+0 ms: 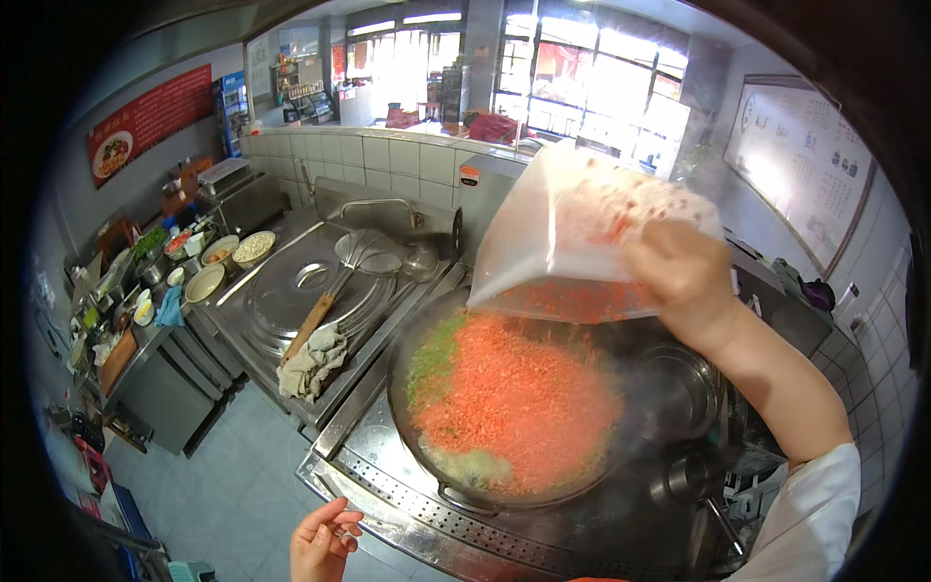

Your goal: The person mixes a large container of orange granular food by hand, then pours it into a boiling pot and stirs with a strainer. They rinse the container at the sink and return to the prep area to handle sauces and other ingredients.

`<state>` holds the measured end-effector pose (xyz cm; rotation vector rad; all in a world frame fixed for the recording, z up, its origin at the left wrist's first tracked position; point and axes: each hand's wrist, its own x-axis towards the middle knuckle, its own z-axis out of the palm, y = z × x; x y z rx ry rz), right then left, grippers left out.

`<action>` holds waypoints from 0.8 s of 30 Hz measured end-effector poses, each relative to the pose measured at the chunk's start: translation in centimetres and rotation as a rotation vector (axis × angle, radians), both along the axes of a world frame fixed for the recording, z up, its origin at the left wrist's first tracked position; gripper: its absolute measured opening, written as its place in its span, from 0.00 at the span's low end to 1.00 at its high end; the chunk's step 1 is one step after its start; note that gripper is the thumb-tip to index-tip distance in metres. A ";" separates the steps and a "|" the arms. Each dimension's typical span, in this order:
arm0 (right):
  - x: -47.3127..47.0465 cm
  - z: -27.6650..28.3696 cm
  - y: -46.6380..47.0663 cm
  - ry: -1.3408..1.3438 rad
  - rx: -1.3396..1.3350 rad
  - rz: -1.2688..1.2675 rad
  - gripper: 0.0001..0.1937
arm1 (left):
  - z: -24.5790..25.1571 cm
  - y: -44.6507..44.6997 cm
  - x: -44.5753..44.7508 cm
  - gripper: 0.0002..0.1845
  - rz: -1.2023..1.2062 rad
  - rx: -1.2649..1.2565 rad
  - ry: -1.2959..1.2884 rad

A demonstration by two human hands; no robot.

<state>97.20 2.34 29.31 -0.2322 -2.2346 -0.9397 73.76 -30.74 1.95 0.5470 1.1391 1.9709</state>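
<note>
My right hand (680, 273) grips a clear plastic bag (538, 233), tipped with its mouth over a large wok (396, 393). Orange-red chopped bits fall from the bag, and some still cling inside it. A heap of the same chopped food (516, 400) covers most of the wok, with chopped green pieces (434, 360) at its left edge and pale froth at the lower left. Steam blurs the wok's right side. My left hand (327, 540) is at the bottom, near the stove's front edge, holding nothing, with its fingers loosely curled and apart.
Left of the wok, a wire strainer with a wooden handle (313, 320) and a crumpled cloth (313, 364) lie beside a round metal lid (273, 295). Several bowls (206, 284) stand on the far-left counter. Right of the wok are a metal pot (673, 393) and a small saucepan (687, 476).
</note>
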 end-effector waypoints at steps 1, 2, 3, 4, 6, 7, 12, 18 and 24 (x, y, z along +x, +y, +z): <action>0.1 -0.1 -0.2 -0.069 0.011 0.077 0.05 | 0.0 -0.1 0.0 0.27 -0.014 0.011 -0.010; 0.4 -0.2 -0.2 -0.005 -0.009 0.104 0.04 | 0.0 0.0 0.2 0.27 -0.027 0.025 -0.018; 0.6 -0.1 0.2 0.043 -0.011 0.046 0.04 | -0.1 0.0 0.3 0.26 -0.044 0.034 -0.031; 1.0 0.1 1.0 0.066 -0.019 -0.007 0.04 | -0.1 0.1 0.3 0.26 -0.057 0.046 -0.009; 1.9 -1.0 2.0 0.059 -0.136 -0.086 0.04 | -0.1 0.1 0.8 0.26 -0.052 0.026 -0.049; 2.3 -1.2 3.0 0.191 -0.141 -0.050 0.04 | -0.1 0.3 0.7 0.26 -0.043 0.039 -0.055; 9.4 -1.8 9.7 0.647 -0.479 -0.218 0.03 | 0.2 -0.6 1.3 0.25 -0.049 0.077 -0.034; 28.1 -9.7 10.0 1.268 -1.153 -0.241 0.10 | 1.5 0.1 4.7 0.24 -0.279 0.124 -0.098; 35.3 -18.1 0.5 1.500 -1.884 0.201 0.08 | 5.6 1.0 9.1 0.24 -0.424 -0.067 0.027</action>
